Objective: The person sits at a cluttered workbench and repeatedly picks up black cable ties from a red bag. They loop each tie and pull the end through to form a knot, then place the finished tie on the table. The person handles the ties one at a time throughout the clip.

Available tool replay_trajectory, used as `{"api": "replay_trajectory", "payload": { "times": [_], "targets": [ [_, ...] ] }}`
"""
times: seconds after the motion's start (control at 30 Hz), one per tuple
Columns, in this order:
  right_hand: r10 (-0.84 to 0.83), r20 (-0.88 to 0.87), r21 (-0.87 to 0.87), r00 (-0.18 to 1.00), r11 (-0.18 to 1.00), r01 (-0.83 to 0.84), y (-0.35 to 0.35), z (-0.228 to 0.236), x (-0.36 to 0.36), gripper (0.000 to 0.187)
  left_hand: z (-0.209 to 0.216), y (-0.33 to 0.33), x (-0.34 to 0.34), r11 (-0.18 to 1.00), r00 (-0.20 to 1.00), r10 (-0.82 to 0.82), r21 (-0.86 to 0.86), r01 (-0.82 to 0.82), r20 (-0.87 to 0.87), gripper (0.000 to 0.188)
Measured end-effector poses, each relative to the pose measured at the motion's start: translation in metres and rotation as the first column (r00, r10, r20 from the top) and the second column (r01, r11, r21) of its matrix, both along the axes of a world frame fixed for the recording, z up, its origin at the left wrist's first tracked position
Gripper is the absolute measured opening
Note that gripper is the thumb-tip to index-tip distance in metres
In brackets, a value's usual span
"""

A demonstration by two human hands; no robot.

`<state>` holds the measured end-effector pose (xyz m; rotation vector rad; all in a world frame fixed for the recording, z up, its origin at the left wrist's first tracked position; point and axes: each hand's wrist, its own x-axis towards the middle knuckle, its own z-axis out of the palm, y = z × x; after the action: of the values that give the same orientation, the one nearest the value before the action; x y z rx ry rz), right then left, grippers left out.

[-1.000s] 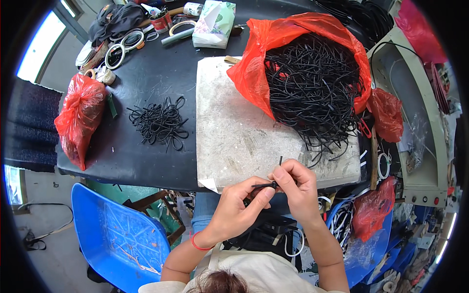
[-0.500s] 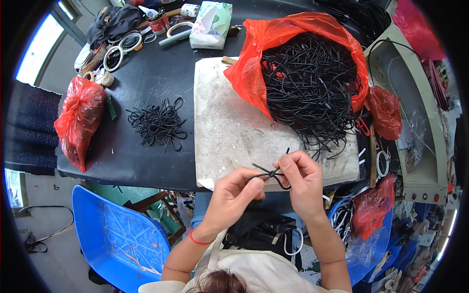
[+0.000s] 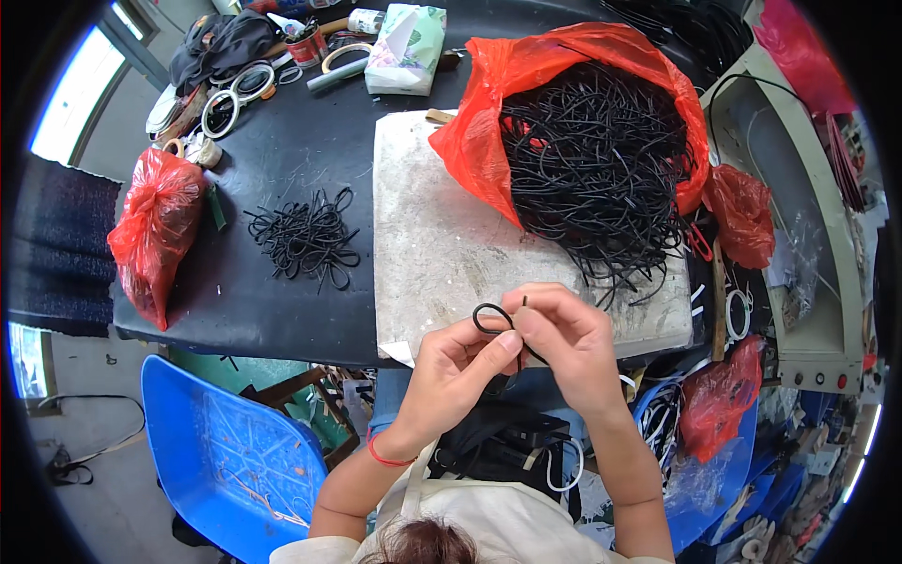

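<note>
Two hands, your left hand point(image 3: 451, 371) and right hand point(image 3: 564, 343), pinch a thin black cord point(image 3: 490, 318) looped over the grey slab point(image 3: 423, 235), its tail hidden behind fingers.

thin black cord point(image 3: 490, 318), bent into a small round loop with one short end sticking up, held just above the desk's point(image 3: 282, 169) near edge

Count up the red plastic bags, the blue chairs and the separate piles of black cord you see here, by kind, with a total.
Red plastic bags: 5 (the biggest, open one holds cords)
Blue chairs: 1
Black cord piles: 2 (large, small)
Total: 8
</note>
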<state>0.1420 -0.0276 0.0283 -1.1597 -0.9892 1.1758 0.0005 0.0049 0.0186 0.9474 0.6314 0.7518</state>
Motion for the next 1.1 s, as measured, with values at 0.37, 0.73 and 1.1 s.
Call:
{"api": "replay_trajectory", "payload": {
  "times": [0.37,0.73,1.1],
  "targets": [
    [0.004,-0.123,-0.195,0.992,0.980,-0.028,-0.002,0.003,-0.002,0.022,-0.004,-0.006,0.003,0.997,0.999,-0.041,-0.072,0.041,0.003,0.010],
    [-0.228,-0.022,-0.103,0.973,0.969,0.225,-0.001,-0.002,0.002,0.022,-0.012,-0.002,0.003,0.958,0.971,0.222,-0.207,-0.199,0.094,0.019],
    [-0.040,0.062,-0.091,0.997,0.995,0.045,-0.014,-0.004,-0.004,0.011,-0.012,-0.005,0.005,0.964,0.969,0.248,-0.101,-0.246,0.009,0.013]
  ]
}}
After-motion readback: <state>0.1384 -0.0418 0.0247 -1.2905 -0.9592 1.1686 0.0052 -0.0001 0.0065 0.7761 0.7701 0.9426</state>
